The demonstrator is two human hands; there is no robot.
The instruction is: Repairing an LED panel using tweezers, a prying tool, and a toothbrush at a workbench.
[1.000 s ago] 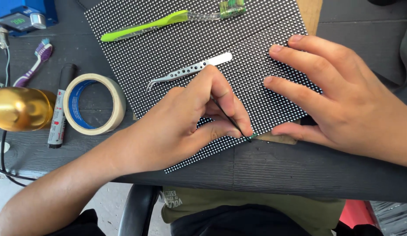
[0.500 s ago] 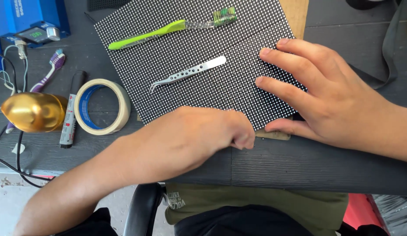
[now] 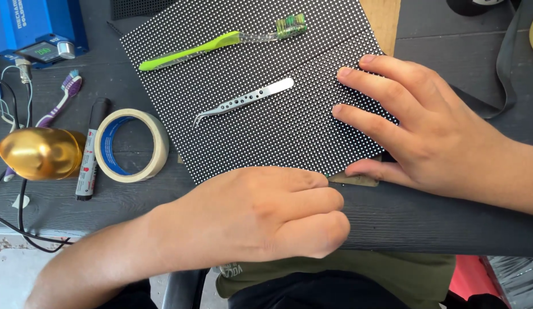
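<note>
The right hand (image 3: 432, 131) lies flat-fingered on the stiff, probably fragile dotted panel (image 3: 266, 114), best gripped by its edges; the left hand (image 3: 266, 214) curls loosely at its near edge.

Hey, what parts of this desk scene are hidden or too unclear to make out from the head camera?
- Left hand, head view: its fingertips curl under, so whether it holds anything is hidden.
- Dotted panel: its near edge lies under the left hand, its right corner under the right hand.
- Thin strip at the panel's edge: mostly covered by the right thumb.
- Blue box: cut off by the top left edge.
- Gold object: glare hides its shape.
</note>
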